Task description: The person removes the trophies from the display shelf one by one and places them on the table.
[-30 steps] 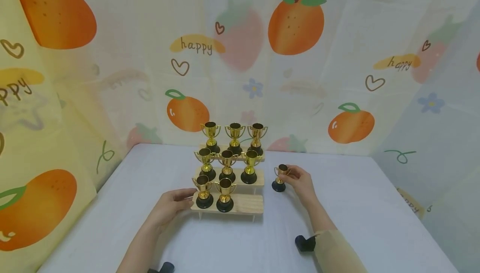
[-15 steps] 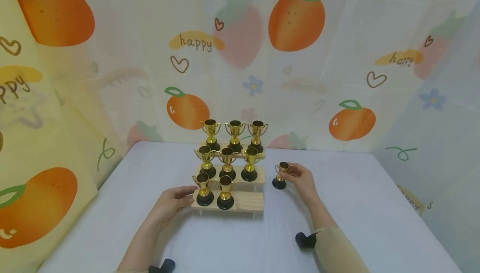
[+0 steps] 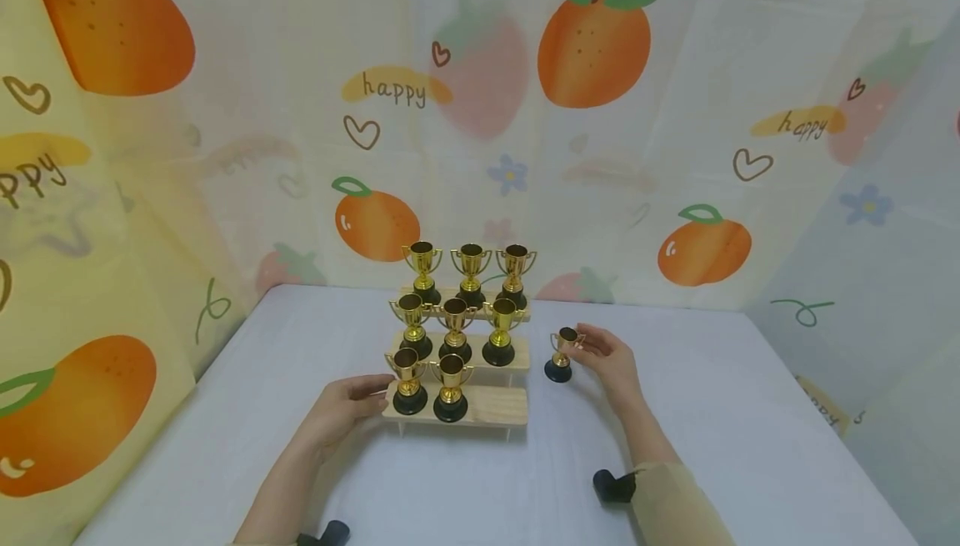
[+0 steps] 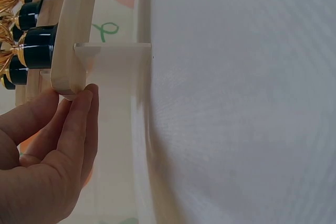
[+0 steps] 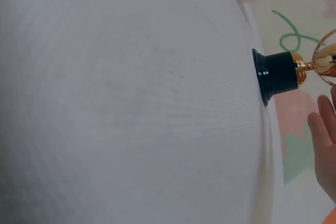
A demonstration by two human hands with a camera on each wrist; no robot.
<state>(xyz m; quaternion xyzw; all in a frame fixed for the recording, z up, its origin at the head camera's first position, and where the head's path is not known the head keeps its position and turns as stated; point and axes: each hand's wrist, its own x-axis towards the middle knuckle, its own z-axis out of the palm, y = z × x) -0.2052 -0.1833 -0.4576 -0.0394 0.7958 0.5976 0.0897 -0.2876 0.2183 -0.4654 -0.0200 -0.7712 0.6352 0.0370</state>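
Note:
A three-tier wooden display stand (image 3: 491,407) holds several small gold trophies with black bases. Two of them, such as this trophy (image 3: 450,388), stand on the lowest tier, whose right part is bare wood. My left hand (image 3: 347,413) pinches the left end of that tier; the left wrist view shows thumb and fingers (image 4: 73,129) on the board's edge. To the right of the stand, a single gold trophy (image 3: 559,356) stands upright on the table. My right hand (image 3: 609,365) is just beside its cup, fingers loosely extended. In the right wrist view the fingers (image 5: 321,129) appear apart from the trophy (image 5: 278,74).
A white cloth covers the table (image 3: 450,496). Behind it hangs a fruit-printed curtain (image 3: 480,112), close to the back of the stand. The stand's tiers rest on clear supports (image 4: 113,48). A black wrist device (image 3: 615,487) sits by the right sleeve.
My right fingers have drawn back slightly to the right from the single trophy, which stays in place. The left hand and the stand hold still; the head view shifts a little.

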